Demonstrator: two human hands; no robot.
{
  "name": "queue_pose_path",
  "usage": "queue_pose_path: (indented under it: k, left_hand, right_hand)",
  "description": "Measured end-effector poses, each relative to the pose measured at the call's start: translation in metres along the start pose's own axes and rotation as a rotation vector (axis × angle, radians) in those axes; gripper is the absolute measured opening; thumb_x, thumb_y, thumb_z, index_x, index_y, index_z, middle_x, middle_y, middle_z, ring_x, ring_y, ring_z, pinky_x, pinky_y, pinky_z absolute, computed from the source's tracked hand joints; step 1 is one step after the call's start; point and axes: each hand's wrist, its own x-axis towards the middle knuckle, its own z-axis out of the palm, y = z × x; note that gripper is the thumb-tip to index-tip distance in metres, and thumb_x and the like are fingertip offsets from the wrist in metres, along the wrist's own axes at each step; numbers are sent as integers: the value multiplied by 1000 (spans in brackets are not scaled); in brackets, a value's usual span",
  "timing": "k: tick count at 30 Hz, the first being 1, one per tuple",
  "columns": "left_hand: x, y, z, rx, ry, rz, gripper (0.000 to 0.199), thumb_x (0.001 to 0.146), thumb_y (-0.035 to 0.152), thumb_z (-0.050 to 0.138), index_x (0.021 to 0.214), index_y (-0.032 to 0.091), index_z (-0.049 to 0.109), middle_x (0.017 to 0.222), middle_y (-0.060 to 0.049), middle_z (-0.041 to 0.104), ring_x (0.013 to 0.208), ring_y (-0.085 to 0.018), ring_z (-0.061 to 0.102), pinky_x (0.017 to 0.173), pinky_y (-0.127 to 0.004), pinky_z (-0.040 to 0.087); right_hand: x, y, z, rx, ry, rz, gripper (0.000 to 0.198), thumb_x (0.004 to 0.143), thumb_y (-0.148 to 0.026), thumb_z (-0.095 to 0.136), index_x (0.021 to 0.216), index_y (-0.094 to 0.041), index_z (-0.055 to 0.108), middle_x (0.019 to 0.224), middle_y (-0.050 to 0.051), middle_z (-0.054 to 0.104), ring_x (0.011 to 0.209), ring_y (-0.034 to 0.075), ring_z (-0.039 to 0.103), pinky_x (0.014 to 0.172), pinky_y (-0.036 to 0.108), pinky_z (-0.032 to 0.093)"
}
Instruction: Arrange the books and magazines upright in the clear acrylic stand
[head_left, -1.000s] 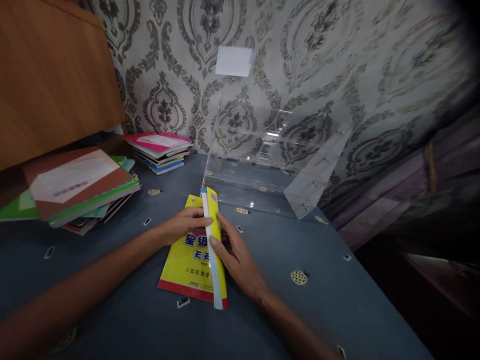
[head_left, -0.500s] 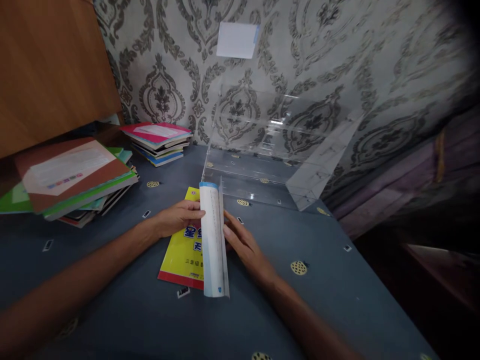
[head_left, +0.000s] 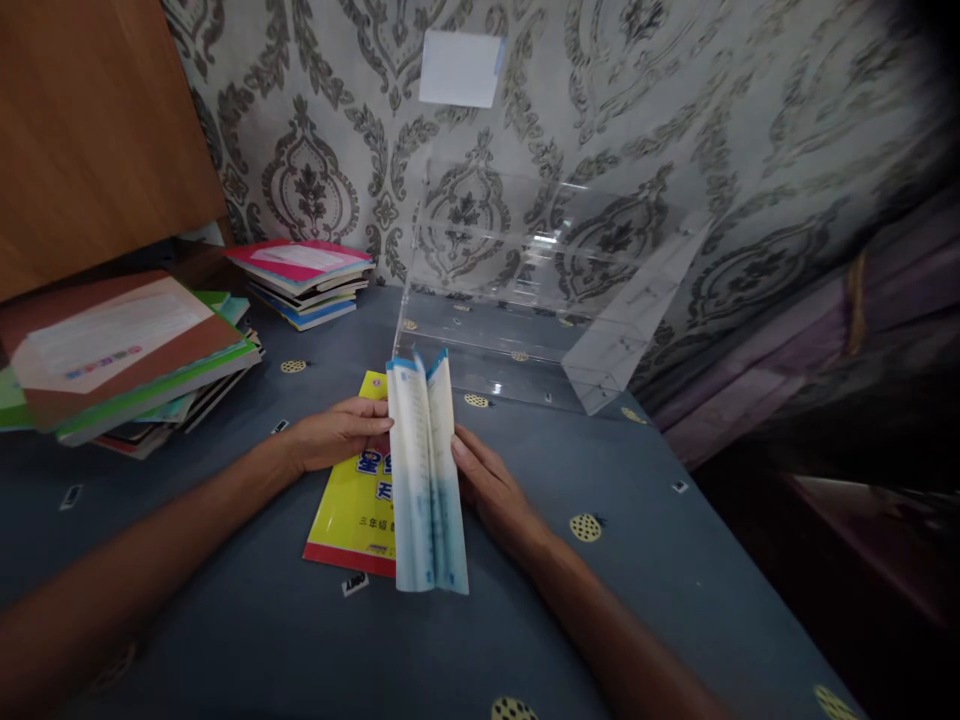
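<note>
- My left hand point(head_left: 330, 435) pinches the left edge of the open book point(head_left: 426, 470), thumb in front.
- My right hand point(head_left: 499, 490) has its thumb at the right edge; its hidden fingertips leave me unable to tell whether they pinch.
- A yellow cover point(head_left: 345, 520) shows left of the pages.
- Beyond, the table point(head_left: 540, 580) shows through a clear rack point(head_left: 611, 365).

Right of the bare right hand point(head_left: 499, 495), the blue-grey printed tabletop point(head_left: 652, 590) gives open passage. Beyond the spread white-and-blue paper pages point(head_left: 411, 480), the clear acrylic tiered rack point(head_left: 626, 325) blocks the way. Leftward, the brown-topped book stack point(head_left: 142, 335) and pink-topped book stack point(head_left: 300, 268) obstruct, a narrow lane separating the latter from the rack
</note>
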Motion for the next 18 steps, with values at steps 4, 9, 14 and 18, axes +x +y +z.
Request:
queue_pose_path:
  k: [4, 9, 14, 18]
  left_hand:
    - [-1, 3, 1, 60, 16, 6, 32, 86, 35, 65, 111, 16, 69, 109, -16, 76, 100, -28, 72, 97, -47, 54]
    - [-3, 5, 0, 179, 68, 49, 23, 84, 28, 66, 105, 19, 68, 123, -15, 71, 115, -27, 67, 99, -44, 54]
    - [-2, -5, 3, 616, 165, 152, 23, 93, 33, 55, 111, 21, 65, 120, -12, 70, 106, -25, 69, 92, -44, 58]
    - [-4, -16, 9, 1287, 301, 331, 33, 103, 32, 41, 126, 19, 59, 147, -15, 54, 139, -28, 48, 115, -52, 42]
  right_hand:
    - [0, 0, 2, 30, 6, -1, 58, 89, -63, 63, 136, -28, 62, 111, 6, 72, 103, 25, 69, 81, 36, 58]
    - [0, -6, 2, 107, 88, 105, 65, 81, -71, 68, 119, -18, 69, 97, 11, 76, 93, 30, 74, 77, 41, 60]
    - [6, -7, -23, -192, 269, -10, 66, 75, -69, 72, 118, -19, 68, 110, 15, 73, 98, 33, 72, 78, 46, 60]
    - [9, 1, -38, -677, 434, -223, 53, 87, -58, 59, 126, -22, 66, 127, 17, 63, 111, 34, 65, 85, 50, 58]
